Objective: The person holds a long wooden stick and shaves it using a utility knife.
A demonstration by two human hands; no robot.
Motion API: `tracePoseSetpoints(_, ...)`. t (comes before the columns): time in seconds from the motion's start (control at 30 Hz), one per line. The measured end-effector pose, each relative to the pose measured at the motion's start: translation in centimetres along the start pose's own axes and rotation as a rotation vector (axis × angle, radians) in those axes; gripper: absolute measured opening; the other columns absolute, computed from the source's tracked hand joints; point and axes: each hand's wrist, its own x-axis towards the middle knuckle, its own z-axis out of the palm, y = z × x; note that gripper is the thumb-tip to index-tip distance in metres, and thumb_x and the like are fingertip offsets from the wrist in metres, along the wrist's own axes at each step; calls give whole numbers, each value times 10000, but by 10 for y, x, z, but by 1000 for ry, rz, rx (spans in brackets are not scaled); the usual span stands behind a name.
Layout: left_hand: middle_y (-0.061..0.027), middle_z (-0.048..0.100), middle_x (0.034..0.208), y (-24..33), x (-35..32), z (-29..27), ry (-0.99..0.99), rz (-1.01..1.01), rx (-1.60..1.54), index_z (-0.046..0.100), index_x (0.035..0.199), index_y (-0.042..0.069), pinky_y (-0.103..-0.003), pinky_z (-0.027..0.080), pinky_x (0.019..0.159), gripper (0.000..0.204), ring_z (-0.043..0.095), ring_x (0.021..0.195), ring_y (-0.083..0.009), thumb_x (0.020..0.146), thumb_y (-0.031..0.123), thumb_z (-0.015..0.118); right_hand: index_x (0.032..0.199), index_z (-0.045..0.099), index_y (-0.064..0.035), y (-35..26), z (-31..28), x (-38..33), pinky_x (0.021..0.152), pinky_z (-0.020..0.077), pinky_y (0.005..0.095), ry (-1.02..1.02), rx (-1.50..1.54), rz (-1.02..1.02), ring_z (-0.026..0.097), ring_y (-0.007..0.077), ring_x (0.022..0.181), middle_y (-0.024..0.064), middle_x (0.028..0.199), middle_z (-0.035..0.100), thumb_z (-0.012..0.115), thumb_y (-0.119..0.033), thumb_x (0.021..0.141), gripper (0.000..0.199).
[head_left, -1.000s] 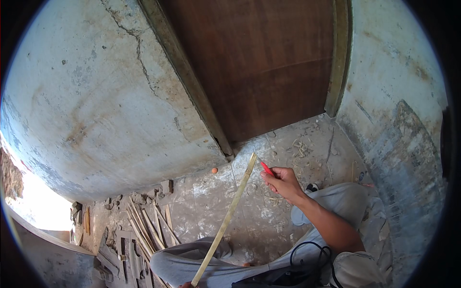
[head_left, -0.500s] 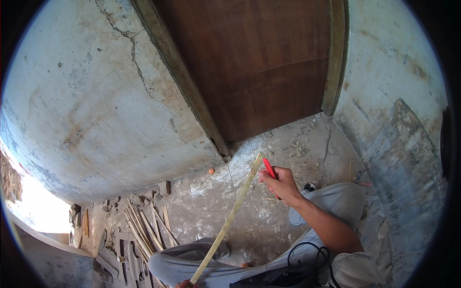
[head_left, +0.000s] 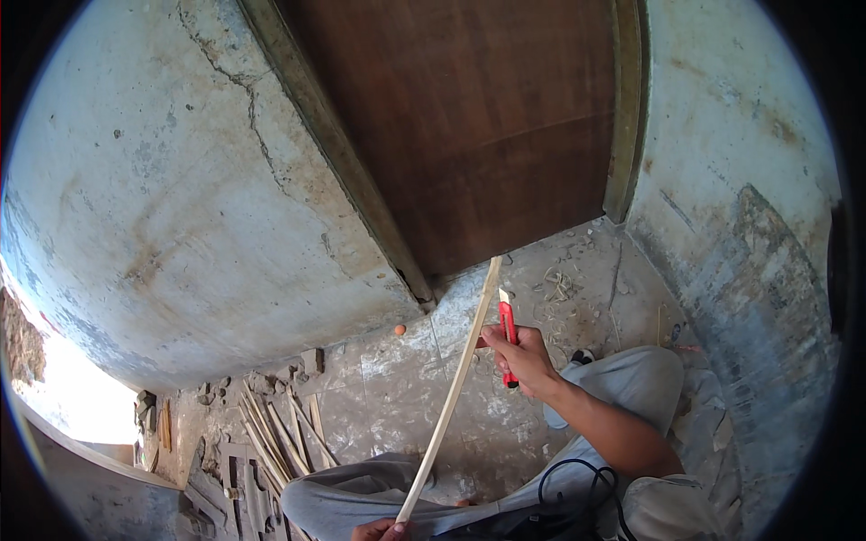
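Note:
A long, narrow bamboo strip [head_left: 448,410] slants up and away from my lap toward the door. My left hand [head_left: 380,530], partly cut off by the lower edge, is closed round the strip's near end. In my right hand [head_left: 523,357] is a red utility knife [head_left: 508,326], its blade out and pointing away from me. The knife lies just right of the strip's upper part, with its blade apart from it. My right fingertips come up close to the strip; whether they touch it I cannot tell.
Several bamboo strips [head_left: 276,433] lie on the floor at left, beside a grey slotted piece [head_left: 239,473]. A small orange ball [head_left: 400,330] rests near the wall. Shavings [head_left: 561,285] lie before the brown door [head_left: 469,117]. My bent legs [head_left: 352,487] frame the floor; a black cable [head_left: 577,464] loops over my lap.
My left hand has risen into view with the strip, whose far end reaches farther toward the door and shows a paler face. The knife has turned more upright, showing its blade.

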Motion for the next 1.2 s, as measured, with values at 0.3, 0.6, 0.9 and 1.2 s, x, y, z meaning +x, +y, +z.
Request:
tracePoseSetpoints(0.3, -11, 632, 694, 32, 48, 22, -135, 32, 156, 673, 940, 57, -266, 470, 557, 342, 561, 587, -94, 1062, 345, 534, 1072, 673, 28, -4, -18, 18, 456, 360, 206, 146, 98, -68, 448, 26, 514, 63, 851, 711, 752, -157, 915, 255)
tracePoseSetpoints(0.6, -59, 617, 749, 105, 110, 38, -203, -12, 58, 622, 1067, -15, -247, 412, 510, 322, 501, 545, -103, 1092, 259, 456, 1105, 643, 14, -34, -18, 18, 477, 379, 199, 265, -68, -178, 459, 29, 546, 66, 961, 699, 581, -339, 1035, 366)
tracePoseSetpoints(0.9, -10, 521, 711, 99, 174, 47, -178, 40, -144, 613, 1099, 21, -239, 307, 462, 304, 374, 515, -68, 1088, 286, 465, 1146, 696, -22, 4, 7, -4, 632, 537, 362, 26, -937, -551, 673, 241, 687, 150, 829, 700, 606, -285, 1005, 312)
tracePoseSetpoints(1.2, -1, 524, 705, 77, 174, 31, -125, -43, -186, 630, 1071, 41, -233, 294, 451, 296, 375, 502, -61, 1083, 294, 476, 1147, 696, -29, 16, 25, -21, 689, 567, 445, -247, -1257, -515, 715, 370, 824, 188, 966, 726, 653, -326, 963, 351)
